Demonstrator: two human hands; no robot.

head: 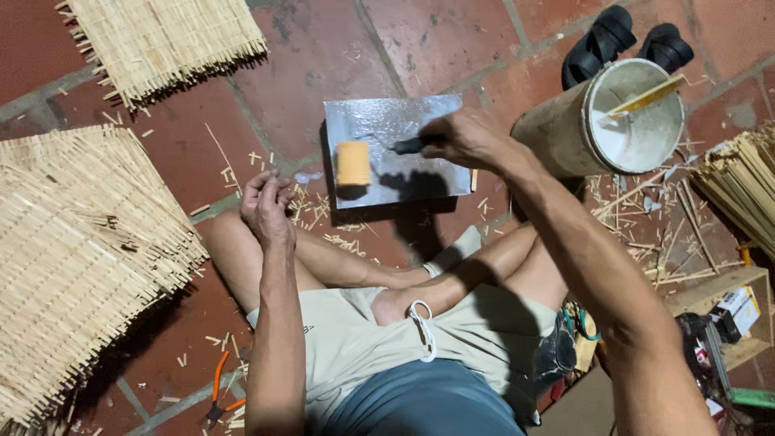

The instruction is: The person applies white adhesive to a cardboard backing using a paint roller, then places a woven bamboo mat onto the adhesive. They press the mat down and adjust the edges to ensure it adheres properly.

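Note:
My right hand (464,139) grips the dark handle of a small paint roller (353,164) with an orange sleeve. The roller rests on a grey, wet-looking metal tray (412,121) lying on the red tile floor in front of my crossed legs. My left hand (266,206) rests on my left knee, fingers loosely curled, holding nothing. A white bucket (634,117) with a yellow stick across its rim stands to the right of the tray.
Woven bamboo mats lie at the left (81,258) and top left (161,44). Bundled bamboo sticks (743,182) and loose splinters litter the right. Black sandals (626,40) sit behind the bucket. Orange-handled pliers (219,391) lie at bottom left. A wooden box (731,311) holds tools.

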